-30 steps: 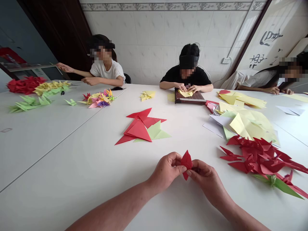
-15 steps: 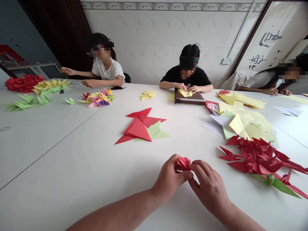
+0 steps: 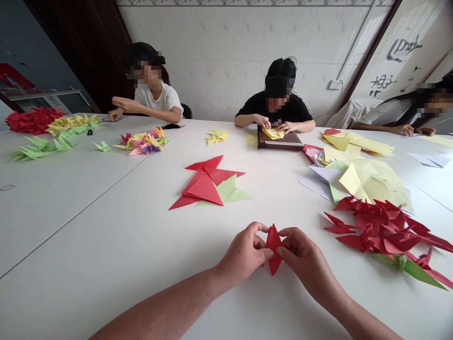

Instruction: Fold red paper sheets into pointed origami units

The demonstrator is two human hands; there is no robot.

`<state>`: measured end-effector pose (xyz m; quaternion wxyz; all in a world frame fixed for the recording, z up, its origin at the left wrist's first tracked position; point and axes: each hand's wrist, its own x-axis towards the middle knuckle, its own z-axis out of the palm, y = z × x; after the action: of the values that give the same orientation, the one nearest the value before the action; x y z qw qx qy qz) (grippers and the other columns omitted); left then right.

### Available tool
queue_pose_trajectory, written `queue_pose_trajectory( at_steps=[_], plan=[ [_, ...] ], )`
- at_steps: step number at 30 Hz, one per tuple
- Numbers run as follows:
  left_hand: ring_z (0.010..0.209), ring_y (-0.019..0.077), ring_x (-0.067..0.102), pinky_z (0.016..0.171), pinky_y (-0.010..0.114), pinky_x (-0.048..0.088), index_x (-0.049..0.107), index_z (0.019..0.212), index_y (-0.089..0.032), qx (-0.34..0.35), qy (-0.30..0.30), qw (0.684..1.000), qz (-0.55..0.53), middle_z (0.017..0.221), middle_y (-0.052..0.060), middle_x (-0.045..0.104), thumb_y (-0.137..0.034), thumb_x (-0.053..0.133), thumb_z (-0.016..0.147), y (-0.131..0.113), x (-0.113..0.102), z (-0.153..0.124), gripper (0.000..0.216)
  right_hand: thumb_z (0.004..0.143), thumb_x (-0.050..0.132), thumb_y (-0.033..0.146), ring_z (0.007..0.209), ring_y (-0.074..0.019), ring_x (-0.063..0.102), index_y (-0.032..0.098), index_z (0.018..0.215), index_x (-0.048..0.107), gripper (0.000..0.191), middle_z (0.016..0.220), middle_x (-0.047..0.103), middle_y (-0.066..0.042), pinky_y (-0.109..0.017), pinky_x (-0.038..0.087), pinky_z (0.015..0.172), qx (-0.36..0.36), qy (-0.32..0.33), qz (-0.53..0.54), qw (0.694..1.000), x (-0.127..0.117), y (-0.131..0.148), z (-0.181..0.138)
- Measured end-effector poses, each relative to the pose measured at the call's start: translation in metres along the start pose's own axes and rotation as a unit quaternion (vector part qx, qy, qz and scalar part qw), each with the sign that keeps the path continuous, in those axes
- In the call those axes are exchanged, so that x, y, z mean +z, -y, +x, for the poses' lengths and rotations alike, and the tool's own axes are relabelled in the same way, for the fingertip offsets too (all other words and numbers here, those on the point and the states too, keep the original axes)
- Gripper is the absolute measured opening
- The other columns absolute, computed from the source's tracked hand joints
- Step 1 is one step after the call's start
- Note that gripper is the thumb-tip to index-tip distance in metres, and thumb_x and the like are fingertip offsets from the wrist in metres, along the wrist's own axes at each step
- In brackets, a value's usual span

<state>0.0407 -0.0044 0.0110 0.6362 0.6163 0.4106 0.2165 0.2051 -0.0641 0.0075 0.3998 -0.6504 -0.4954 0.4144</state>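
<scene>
A small red folded paper (image 3: 273, 240), shaped like a narrow diamond with points at top and bottom, is pinched between both my hands. My left hand (image 3: 245, 250) grips its left edge between thumb and fingers. On its right edge, the thumb and fingers of my right hand (image 3: 300, 250) are closed the same way. Beyond my hands lie red folded paper pieces (image 3: 203, 186) partly over a light green folded paper (image 3: 231, 189). To the right of my right hand is a pile of red folded paper cranes (image 3: 384, 224), with a green one (image 3: 412, 271) at its near edge.
Yellow, green and white paper sheets (image 3: 375, 182) are heaped at the right. Across the white table (image 3: 123, 264), a person in black (image 3: 274, 101) folds yellow paper on a brown paper trimmer (image 3: 283, 144). Colourful cranes (image 3: 148, 141) lie farther left, near a person in white (image 3: 155, 99).
The red paper has turned from lying slanted to standing lengthwise, its long diamond shape showing. My right hand has shifted from its top to its right edge. The person in white has raised a hand.
</scene>
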Motion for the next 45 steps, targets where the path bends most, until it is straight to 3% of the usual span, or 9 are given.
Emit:
queue_pose_trajectory(
  at_steps=[4,11,25,31,38,45],
  plan=[
    [0.058,0.0119,0.051,0.055,0.023,0.04,0.051,0.106,-0.023,-0.002,-0.028,0.996,0.086,0.064,-0.005,0.059,-0.028,0.06,0.076,0.002,0.0,-0.001,0.032,0.076,0.058,0.031,0.059,-0.0126,0.043,0.023,0.084,0.056,0.011,0.065,0.053,0.004,-0.023,0.033,0.051,0.032,-0.002,-0.026,0.999,0.0,0.001,0.001],
    [0.055,0.0115,0.049,0.054,0.022,0.038,0.05,0.101,-0.024,-0.007,-0.023,0.995,0.098,0.062,-0.006,0.058,-0.03,0.059,0.076,-0.002,0.0,0.0,0.027,0.07,0.059,0.031,0.056,-0.0125,0.036,0.024,0.082,0.054,0.014,0.058,0.038,0.006,-0.023,0.031,0.05,0.051,-0.012,-0.088,0.995,-0.002,0.008,0.002],
    [0.055,0.009,0.041,0.048,0.02,0.031,0.042,0.075,-0.021,0.022,-0.032,0.993,0.111,0.065,-0.006,0.053,-0.025,0.058,0.073,0.001,0.003,0.001,0.017,0.067,0.058,0.025,0.06,-0.0115,0.035,0.022,0.071,0.049,0.01,0.065,0.042,0.005,-0.023,0.031,0.052,0.025,-0.008,-0.052,0.998,-0.002,0.004,0.007],
    [0.053,0.0089,0.041,0.047,0.02,0.03,0.045,0.076,-0.021,0.017,-0.037,0.991,0.125,0.063,-0.006,0.053,-0.024,0.057,0.073,0.002,0.002,0.001,0.013,0.069,0.059,0.029,0.058,-0.0116,0.037,0.021,0.068,0.055,0.009,0.061,0.046,0.005,-0.024,0.03,0.052,0.03,0.051,-0.017,0.998,-0.004,0.005,0.008],
    [0.053,0.0114,0.049,0.049,0.022,0.035,0.055,0.091,-0.023,0.014,-0.021,0.99,0.136,0.065,-0.005,0.061,-0.027,0.057,0.075,-0.002,-0.004,0.005,0.016,0.071,0.058,0.027,0.059,-0.0115,0.041,0.018,0.065,0.059,0.01,0.062,0.053,0.003,-0.024,0.031,0.052,0.023,0.047,-0.017,0.999,-0.006,-0.001,0.018],
    [0.06,0.009,0.046,0.057,0.023,0.041,0.064,0.095,-0.027,0.099,-0.091,0.969,0.209,0.098,-0.001,0.059,-0.025,0.066,0.072,0.003,-0.008,0.016,0.024,0.074,0.056,0.028,0.058,-0.0108,0.039,0.019,0.069,0.06,0.01,0.062,0.051,0.004,-0.024,0.03,0.053,0.013,0.045,-0.044,0.998,-0.005,0.001,0.022]
  ],
)
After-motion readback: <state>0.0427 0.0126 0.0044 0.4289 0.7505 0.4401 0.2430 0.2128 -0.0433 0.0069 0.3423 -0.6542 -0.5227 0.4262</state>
